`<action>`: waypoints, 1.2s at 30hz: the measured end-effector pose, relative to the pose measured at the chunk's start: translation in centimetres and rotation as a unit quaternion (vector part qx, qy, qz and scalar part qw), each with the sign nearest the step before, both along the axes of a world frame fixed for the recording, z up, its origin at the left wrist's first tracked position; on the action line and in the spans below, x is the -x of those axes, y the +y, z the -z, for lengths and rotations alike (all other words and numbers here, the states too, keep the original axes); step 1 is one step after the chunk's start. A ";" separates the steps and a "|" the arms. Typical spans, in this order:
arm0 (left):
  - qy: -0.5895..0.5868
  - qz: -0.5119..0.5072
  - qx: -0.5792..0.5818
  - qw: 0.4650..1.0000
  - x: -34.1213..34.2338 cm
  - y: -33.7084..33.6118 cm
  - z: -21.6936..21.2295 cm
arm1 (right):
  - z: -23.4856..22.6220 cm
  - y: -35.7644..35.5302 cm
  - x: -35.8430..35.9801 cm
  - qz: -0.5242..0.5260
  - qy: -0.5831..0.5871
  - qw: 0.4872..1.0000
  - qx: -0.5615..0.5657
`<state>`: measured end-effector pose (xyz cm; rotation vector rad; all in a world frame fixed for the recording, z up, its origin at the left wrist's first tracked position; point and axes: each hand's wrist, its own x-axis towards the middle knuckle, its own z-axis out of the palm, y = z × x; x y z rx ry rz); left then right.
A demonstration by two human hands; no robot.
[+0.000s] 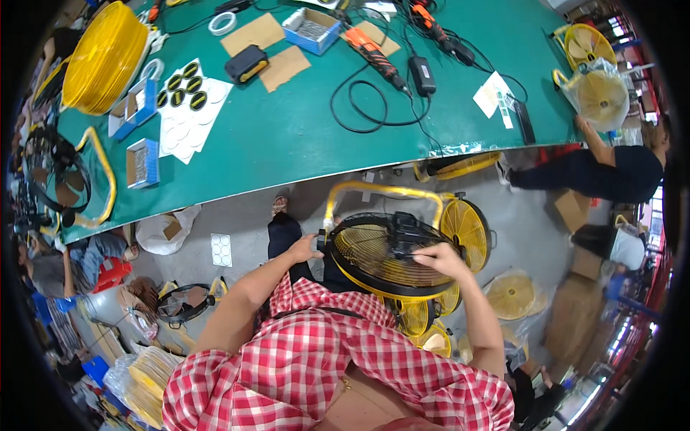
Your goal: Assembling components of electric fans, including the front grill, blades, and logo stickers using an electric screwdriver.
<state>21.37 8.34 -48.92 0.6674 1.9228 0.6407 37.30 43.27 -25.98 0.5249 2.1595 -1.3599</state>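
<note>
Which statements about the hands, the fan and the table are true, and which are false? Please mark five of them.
1. The right hand is at the fan. True.
2. An orange tool lies on the table. True.
3. The left hand lies on the table. False: it is at the fan's left side.
4. The tabletop is red. False: it is green.
5. The person wears a checked shirt. True.

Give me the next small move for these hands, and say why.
Probably have the left hand gently test the black knob for tightness: that hand is right at it, while the right hand is at the fan, placed to steady it.
</note>
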 end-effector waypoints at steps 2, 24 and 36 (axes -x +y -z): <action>-0.078 -0.075 0.021 0.994 -0.6 -1.4 2.1 | 6.7 0.1 -0.6 -0.047 0.040 0.998 0.007; -0.155 -0.552 0.105 0.812 -6.8 -14.6 -6.5 | 37.8 16.8 -2.9 0.013 -0.049 0.997 0.055; -0.104 -0.542 0.071 0.831 -9.9 -16.8 -3.6 | 36.8 19.8 2.0 -0.178 -0.014 0.908 -0.378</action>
